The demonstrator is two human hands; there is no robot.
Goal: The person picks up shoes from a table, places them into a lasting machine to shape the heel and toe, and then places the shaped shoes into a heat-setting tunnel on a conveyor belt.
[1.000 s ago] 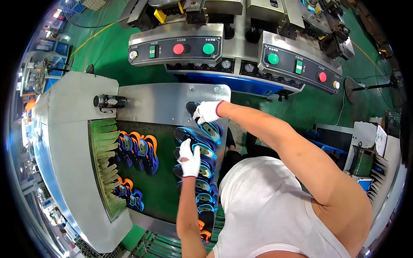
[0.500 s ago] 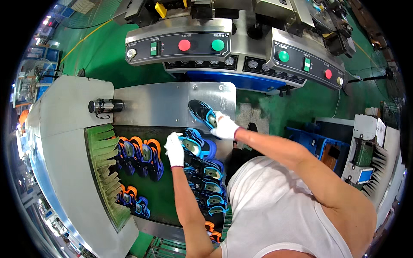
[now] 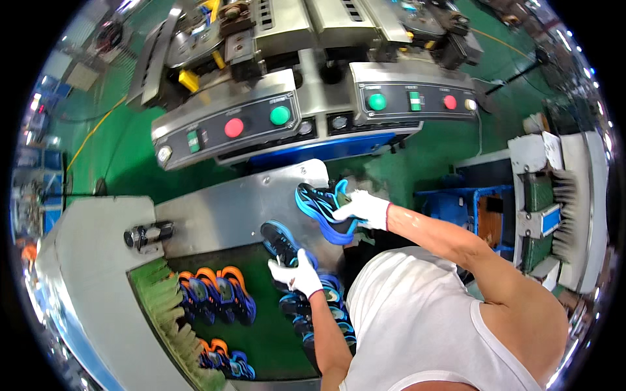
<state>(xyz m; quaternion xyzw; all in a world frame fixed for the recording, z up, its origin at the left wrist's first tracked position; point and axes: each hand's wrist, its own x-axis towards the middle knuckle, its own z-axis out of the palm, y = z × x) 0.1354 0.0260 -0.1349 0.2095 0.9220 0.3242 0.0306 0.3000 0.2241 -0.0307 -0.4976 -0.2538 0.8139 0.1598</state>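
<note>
My right hand (image 3: 365,208), in a white glove, grips a black sneaker (image 3: 317,207) with bright blue trim and a thick blue sole, raised and tilted with its side showing. Lower and to the left, my gloved left hand (image 3: 297,275) has its thumb and fingers across the rear of another black-and-blue sneaker (image 3: 279,240), whose toe points up and left over the edge of the metal plate (image 3: 222,218). My hand covers part of that heel. Below this hand, a row of similar sneakers (image 3: 297,305) runs down the right side of the green surface, partly behind my forearm.
Orange-and-blue shoes (image 3: 225,293) stand in two groups by the green brush strips (image 3: 160,306). A flask (image 3: 149,236) lies on the plate's left end. Ahead stands a machine with two button panels (image 3: 228,124). Blue crates (image 3: 450,208) and a bristled unit (image 3: 544,208) are at right.
The view has shifted, with the machine panels now lower and farther left. My right hand's sneaker is turned side-on and off the plate; my left hand is now on a sneaker's rear.
</note>
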